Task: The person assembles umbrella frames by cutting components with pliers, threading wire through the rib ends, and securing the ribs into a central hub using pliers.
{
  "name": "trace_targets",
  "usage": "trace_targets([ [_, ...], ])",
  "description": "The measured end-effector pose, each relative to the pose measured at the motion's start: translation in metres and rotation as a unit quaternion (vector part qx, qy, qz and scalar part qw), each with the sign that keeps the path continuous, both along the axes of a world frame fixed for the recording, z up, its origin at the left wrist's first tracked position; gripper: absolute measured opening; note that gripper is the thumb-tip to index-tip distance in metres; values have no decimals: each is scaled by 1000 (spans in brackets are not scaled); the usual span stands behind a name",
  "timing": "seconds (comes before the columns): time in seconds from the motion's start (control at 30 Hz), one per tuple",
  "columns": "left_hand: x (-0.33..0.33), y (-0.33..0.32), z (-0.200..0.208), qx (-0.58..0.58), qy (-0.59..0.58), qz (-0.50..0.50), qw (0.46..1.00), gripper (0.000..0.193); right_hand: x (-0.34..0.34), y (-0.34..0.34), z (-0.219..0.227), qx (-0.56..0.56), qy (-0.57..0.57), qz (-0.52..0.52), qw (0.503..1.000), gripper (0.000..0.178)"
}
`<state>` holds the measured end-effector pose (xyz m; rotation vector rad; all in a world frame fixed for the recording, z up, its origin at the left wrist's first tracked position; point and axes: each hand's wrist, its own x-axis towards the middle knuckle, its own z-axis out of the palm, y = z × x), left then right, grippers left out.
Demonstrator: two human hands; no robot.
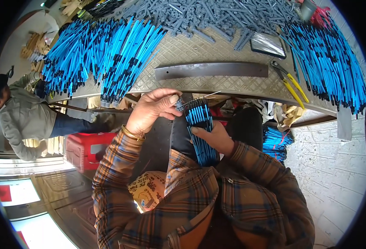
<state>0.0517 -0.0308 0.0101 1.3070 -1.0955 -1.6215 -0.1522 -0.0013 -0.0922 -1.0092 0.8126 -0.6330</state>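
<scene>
Bundle of blue rods (pixel 201 135) is lying upright in our right hand (pixel 214 139), long axis running away from us. Our left hand (pixel 151 110) is pinching a small grey piece (pixel 179 103) just beside the bundle's top end, nearer to it than the desk (pixel 216 89).

bright even daylight | sharp centre | fisheye bending, black vignette at rim

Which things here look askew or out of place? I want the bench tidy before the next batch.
Mostly orderly. The blue rod bundles at the left overhang the table edge, as do those at the right. The grey parts lie in a loose heap. The right hand grips a neat bundle; the left hand pinches a small grey piece.
</scene>
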Motion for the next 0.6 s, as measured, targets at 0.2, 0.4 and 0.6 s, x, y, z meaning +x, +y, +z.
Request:
trace_targets([
  [0.2, -1, 0, 2, -21, -26, -18, 999, 30, 1, 2, 5, -33, 3, -15, 999, 24],
  [0.4, -6, -1, 7, -18, -43, -29, 999, 32, -1, 3, 9, -42, 46, -24, 998, 25],
  [0.6, -20, 11, 6, -96, -54, -30, 993, 34, 2, 5, 10, -70, 54, -42, 995, 31],
])
